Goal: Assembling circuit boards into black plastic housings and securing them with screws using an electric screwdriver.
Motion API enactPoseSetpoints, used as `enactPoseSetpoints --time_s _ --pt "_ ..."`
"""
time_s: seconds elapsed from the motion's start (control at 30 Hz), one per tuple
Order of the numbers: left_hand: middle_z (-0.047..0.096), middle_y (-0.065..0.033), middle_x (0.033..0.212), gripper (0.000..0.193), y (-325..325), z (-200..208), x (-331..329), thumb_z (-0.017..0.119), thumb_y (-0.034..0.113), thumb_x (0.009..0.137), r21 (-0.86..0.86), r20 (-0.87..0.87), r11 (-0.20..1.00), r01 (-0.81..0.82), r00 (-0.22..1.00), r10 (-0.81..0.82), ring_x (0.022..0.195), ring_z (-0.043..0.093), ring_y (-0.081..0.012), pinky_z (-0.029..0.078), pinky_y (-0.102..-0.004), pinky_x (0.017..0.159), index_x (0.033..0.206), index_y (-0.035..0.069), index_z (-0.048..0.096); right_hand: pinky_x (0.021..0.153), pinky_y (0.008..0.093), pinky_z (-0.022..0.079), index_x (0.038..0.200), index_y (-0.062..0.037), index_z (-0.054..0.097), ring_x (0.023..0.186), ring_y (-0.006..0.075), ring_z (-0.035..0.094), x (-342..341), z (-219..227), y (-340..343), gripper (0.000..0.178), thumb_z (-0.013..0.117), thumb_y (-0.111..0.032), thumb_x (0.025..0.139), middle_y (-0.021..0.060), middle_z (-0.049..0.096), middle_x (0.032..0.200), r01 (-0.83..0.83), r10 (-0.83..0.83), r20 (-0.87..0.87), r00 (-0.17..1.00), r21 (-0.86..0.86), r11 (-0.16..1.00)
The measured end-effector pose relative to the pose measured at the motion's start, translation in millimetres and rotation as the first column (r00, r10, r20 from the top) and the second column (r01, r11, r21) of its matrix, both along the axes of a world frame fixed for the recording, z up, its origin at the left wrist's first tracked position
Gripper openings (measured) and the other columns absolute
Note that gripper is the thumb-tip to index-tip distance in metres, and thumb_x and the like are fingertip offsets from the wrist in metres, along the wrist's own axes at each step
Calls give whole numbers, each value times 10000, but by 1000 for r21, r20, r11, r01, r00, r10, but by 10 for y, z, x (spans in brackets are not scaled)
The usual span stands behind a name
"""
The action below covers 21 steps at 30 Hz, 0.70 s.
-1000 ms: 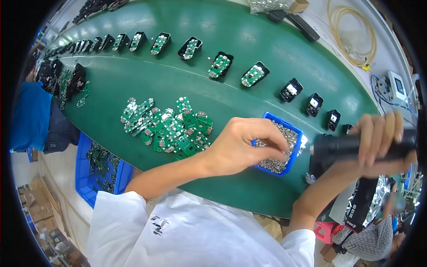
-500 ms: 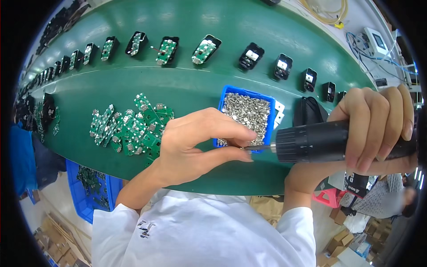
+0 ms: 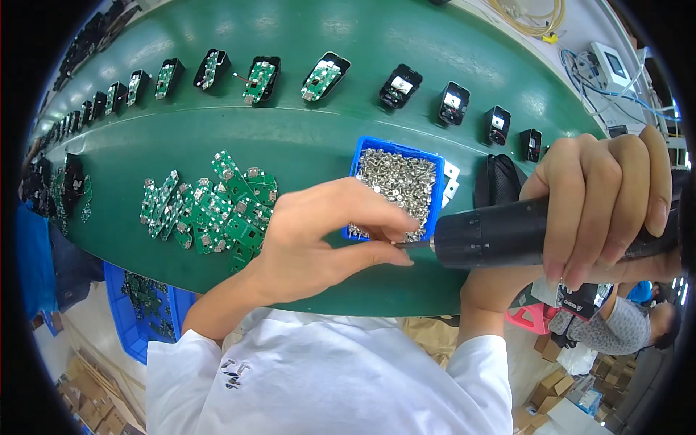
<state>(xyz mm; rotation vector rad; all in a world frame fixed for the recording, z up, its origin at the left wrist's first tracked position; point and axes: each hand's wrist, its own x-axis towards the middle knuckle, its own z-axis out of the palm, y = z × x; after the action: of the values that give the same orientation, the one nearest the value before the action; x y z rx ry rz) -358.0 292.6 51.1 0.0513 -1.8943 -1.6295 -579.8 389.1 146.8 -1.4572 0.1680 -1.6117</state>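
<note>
A green belt (image 3: 304,156) curves across the view, carrying a row of black housings (image 3: 401,85) along its far side, some with green boards seated in them. On its near part lies a loose heap of green boards (image 3: 210,206), and just right of that stands a blue tray (image 3: 360,156) full of small silver screws (image 3: 395,185). Below the belt's near edge, at the left, a blue crate (image 3: 123,319) sits lower down. The right hand (image 3: 605,203) is wrapped tight around a black driver (image 3: 507,235), held level with its tip pointing left over the tray's near edge. The left hand (image 3: 326,243) meets that tip, thumb and fingers pinched together at the bit (image 3: 413,245); whether a screw sits between them cannot be told. A black pouch (image 3: 496,181) lies just right of the tray.
</note>
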Motion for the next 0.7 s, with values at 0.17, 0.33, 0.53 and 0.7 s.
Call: enactPoseSetpoints --time_s 0.17,0.33,0.53,0.7 --pt "691 -89 1076 347 92 -11 -105 840 33 701 -350 -149 868 -352 936 319 821 636 -195 536 -296 741 1034 44 747 468 259 574 973 -60 511 504 140 612 171 -66 -75 452 766 -406 833 48 601 741 246 -253 126 959 71 967" --pt "625 -104 1278 299 -3 -57 -171 847 77 706 -609 64 733 -302 903 425 1024 596 -221 519 -349 859 978 44 728 452 281 496 1035 -30 628 521 159 599 -315 -32 -20 709 526 -716 889 52 594 748 587 -610 -220 762 -165 793" --pt "577 -102 1341 165 62 -246 -306 775 121 786 -880 230 476 -8 868 440 1056 532 -235 468 -358 919 904 49 686 432 323 467 846 -58 633 433 197 557 -856 -676 -471 588 446 -600 978 68 554 574 985 -969 -176 173 10 174" --pt "574 -85 1338 127 39 -323 -296 736 126 822 -850 229 527 -4 898 376 1024 515 -242 441 -348 921 868 51 643 428 318 467 837 -57 620 431 193 554 -966 -837 -541 551 483 -571 977 71 550 576 988 -975 -163 149 55 142"
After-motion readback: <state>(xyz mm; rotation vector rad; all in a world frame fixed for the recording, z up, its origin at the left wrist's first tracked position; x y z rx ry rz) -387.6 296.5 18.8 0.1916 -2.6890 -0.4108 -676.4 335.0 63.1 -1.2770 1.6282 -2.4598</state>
